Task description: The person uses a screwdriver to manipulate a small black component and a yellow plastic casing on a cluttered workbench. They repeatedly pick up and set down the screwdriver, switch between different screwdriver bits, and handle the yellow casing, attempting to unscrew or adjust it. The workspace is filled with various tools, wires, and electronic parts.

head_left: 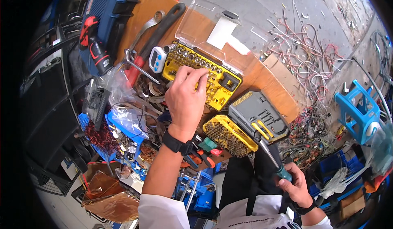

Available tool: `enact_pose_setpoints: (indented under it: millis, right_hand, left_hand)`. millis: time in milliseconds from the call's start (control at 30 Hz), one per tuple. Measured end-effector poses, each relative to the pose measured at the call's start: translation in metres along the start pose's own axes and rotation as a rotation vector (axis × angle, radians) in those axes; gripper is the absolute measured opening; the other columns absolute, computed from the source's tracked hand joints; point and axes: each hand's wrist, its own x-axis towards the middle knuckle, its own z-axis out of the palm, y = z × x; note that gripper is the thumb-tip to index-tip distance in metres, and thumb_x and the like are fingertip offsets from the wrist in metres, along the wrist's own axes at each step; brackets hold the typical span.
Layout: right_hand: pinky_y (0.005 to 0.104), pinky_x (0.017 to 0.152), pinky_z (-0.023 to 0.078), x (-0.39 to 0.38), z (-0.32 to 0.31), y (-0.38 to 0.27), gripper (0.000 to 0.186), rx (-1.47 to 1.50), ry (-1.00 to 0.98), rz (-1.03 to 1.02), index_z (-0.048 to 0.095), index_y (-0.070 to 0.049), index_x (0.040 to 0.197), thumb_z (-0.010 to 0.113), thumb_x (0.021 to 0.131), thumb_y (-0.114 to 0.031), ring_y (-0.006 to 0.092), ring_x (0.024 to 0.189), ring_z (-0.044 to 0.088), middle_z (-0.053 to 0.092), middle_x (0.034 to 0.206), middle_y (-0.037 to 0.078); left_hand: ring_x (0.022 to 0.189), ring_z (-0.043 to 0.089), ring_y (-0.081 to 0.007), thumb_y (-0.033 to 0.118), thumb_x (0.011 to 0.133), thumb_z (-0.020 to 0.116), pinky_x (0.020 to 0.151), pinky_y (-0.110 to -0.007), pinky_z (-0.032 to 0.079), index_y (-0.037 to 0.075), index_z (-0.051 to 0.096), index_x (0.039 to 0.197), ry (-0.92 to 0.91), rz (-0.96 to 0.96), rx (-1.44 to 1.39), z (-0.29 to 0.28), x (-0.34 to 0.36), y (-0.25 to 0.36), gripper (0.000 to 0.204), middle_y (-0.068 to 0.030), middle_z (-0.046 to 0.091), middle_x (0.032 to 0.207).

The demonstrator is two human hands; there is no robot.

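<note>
My left hand (187, 96) is over the yellow socket set (223, 100), its fingers bent and drawn together. Whatever lies between the fingertips, if anything, is hidden. Shiny sockets (192, 57) stand in a row along the far side of that set, and its clear lid (200, 18) is folded back. My right hand (297, 184) is low on the right, wrapped round the teal handle of a screwdriver (270, 153). The long metal shaft slants up and left, its tip close to the yellow bit case (208, 122) full of small bits, with its grey lid (254, 106) opened back.
A white timer (157, 60) stands left of the socket set. Beyond it lie wrenches (152, 21), a dark-handled tool (168, 22) and a red power tool (94, 45). Loose wires (303, 49) litter the floor at right, near a blue plastic stool (356, 110).
</note>
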Motion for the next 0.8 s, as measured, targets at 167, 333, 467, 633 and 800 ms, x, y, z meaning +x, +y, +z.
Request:
enact_pose_setpoints:
  millis: [167, 333, 467, 633, 800]
  right_hand:
    - [0.0210, 0.065, 0.038, 0.0017, 0.0004, -0.0036, 0.030, -0.009, -0.006, 0.001, 0.053, -0.002, 0.101, 0.070, 0.084, -0.020, 0.0053, 0.071, 0.047, 0.058, 0.082, 0.001]
    - [0.0213, 0.067, 0.039, 0.0018, -0.0013, -0.0042, 0.029, -0.047, -0.015, -0.010, 0.054, -0.002, 0.101, 0.070, 0.084, -0.020, 0.0056, 0.073, 0.048, 0.059, 0.083, 0.001]
    - [0.0213, 0.067, 0.039, 0.0016, -0.0008, -0.0053, 0.029, -0.051, -0.001, -0.009, 0.054, -0.002, 0.101, 0.070, 0.084, -0.019, 0.0057, 0.074, 0.048, 0.059, 0.084, 0.001]
    - [0.0214, 0.068, 0.039, 0.0017, 0.0013, -0.0076, 0.029, -0.034, 0.006, -0.005, 0.054, -0.002, 0.101, 0.070, 0.084, -0.019, 0.0059, 0.074, 0.048, 0.059, 0.084, 0.001]
    - [0.0215, 0.069, 0.039, 0.0009, -0.0002, -0.0057, 0.029, -0.048, 0.017, 0.001, 0.054, -0.002, 0.101, 0.070, 0.084, -0.019, 0.0061, 0.075, 0.048, 0.059, 0.084, 0.001]
  left_hand:
    - [0.069, 0.058, -0.0241, 0.005, 0.079, 0.068, 0.061, -0.035, 0.046, 0.007, 0.068, 0.091, 0.008, 0.087, 0.049, -0.0001, 0.0017, -0.0014, 0.012, -0.0063, 0.058, 0.084]
    - [0.071, 0.058, -0.0255, 0.004, 0.078, 0.068, 0.063, -0.035, 0.047, 0.006, 0.067, 0.090, 0.051, 0.109, 0.047, -0.0006, 0.0002, -0.0023, 0.012, -0.0075, 0.057, 0.084]
    - [0.071, 0.058, -0.0243, 0.004, 0.077, 0.070, 0.062, -0.034, 0.047, 0.007, 0.068, 0.090, 0.028, 0.104, 0.008, -0.0015, -0.0010, -0.0014, 0.014, -0.0062, 0.057, 0.087]
    - [0.070, 0.058, -0.0227, 0.005, 0.075, 0.071, 0.059, -0.034, 0.046, 0.009, 0.069, 0.089, -0.014, 0.189, 0.076, -0.0038, 0.0017, -0.0029, 0.015, -0.0055, 0.056, 0.089]
    - [0.071, 0.059, -0.0253, 0.004, 0.075, 0.070, 0.061, -0.036, 0.048, 0.009, 0.067, 0.089, -0.027, 0.234, 0.068, 0.0002, 0.0036, -0.0062, 0.015, -0.0064, 0.055, 0.088]
